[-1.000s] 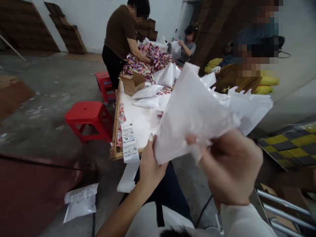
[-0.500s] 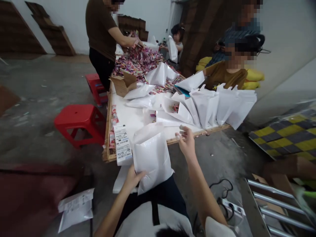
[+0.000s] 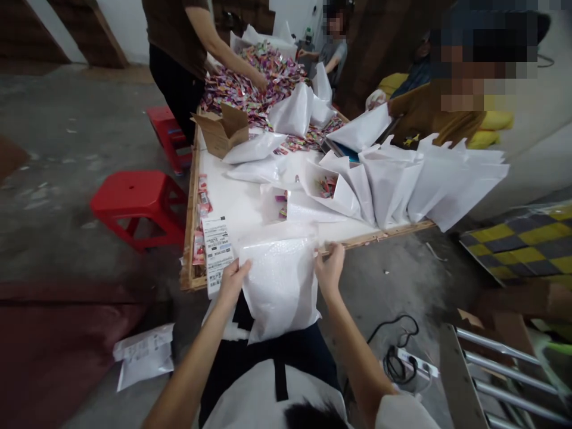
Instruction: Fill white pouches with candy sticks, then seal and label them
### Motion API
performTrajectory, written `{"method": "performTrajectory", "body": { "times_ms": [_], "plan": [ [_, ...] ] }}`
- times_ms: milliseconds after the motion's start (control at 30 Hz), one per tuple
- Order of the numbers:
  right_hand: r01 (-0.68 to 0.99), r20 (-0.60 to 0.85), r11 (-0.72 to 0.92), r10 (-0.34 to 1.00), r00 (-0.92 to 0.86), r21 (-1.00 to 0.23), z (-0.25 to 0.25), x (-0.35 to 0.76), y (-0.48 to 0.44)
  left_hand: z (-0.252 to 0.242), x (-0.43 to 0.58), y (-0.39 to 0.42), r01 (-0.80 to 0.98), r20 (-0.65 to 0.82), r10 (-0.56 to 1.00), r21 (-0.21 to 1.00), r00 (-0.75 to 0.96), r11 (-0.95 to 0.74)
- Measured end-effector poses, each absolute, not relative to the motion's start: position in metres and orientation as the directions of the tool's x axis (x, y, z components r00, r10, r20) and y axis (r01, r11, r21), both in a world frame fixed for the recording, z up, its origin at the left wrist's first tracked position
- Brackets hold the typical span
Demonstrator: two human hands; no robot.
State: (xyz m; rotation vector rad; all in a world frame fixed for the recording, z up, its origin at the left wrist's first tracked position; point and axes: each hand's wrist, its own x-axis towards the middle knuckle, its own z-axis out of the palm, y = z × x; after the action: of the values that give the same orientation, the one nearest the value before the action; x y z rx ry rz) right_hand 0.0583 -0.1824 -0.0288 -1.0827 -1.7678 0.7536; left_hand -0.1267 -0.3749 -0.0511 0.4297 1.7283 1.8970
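Observation:
A white padded mailer bag (image 3: 280, 286) stands upright over my lap, its flap end leaning on the near edge of the table. My left hand (image 3: 233, 279) is closed on the bag's left edge, thumb in front. At the upper right corner my right hand (image 3: 329, 268) is closed, with thumb and fingers pinched at the bag's edge. Printed label sheets (image 3: 217, 247) lie left of the bag. Just beyond it, an open white mailer (image 3: 313, 208) lies on its side with small colourful packets in its mouth.
The wood-edged white table (image 3: 236, 208) holds a heap of small packets (image 3: 250, 89), an open cardboard box (image 3: 222, 131) and a row of filled mailers (image 3: 393, 182). Co-workers are around it. Red stools (image 3: 134, 196) stand left; a power strip (image 3: 417, 361) and metal rack (image 3: 504, 381) are right.
My right hand has come in from the right and closed at the bag's upper right edge. My left hand has moved up along the left edge, and the bag now faces me squarely.

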Motion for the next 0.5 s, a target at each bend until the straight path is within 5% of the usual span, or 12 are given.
{"method": "performTrajectory", "body": {
  "times_ms": [100,200,267,400,500],
  "plan": [
    [0.242,0.640,0.727,0.683,-0.353,-0.643,-0.007,0.029,-0.211,-0.038,-0.129,-0.367,-0.214,-0.081,0.599,0.964,-0.797,-0.155],
    [0.038,0.622,0.832,0.444,-0.645,-0.554,0.017,-0.022,-0.243,-0.029,-0.129,-0.360,-0.163,-0.010,0.611,0.967,-0.791,-0.196],
    [0.018,0.576,0.828,0.405,-0.710,-0.560,0.029,-0.055,-0.255,-0.027,-0.128,-0.359,-0.114,0.032,0.620,0.974,-0.784,-0.195],
    [-0.055,0.527,0.626,0.602,-0.600,-0.778,0.048,-0.076,-0.231,-0.028,-0.125,-0.364,-0.166,0.003,0.642,0.965,-0.767,-0.204],
    [-0.144,0.373,0.350,0.908,-0.189,-0.926,0.067,-0.024,-0.167,-0.027,-0.125,-0.369,-0.228,-0.051,0.612,0.950,-0.789,-0.215]
  ]
}}
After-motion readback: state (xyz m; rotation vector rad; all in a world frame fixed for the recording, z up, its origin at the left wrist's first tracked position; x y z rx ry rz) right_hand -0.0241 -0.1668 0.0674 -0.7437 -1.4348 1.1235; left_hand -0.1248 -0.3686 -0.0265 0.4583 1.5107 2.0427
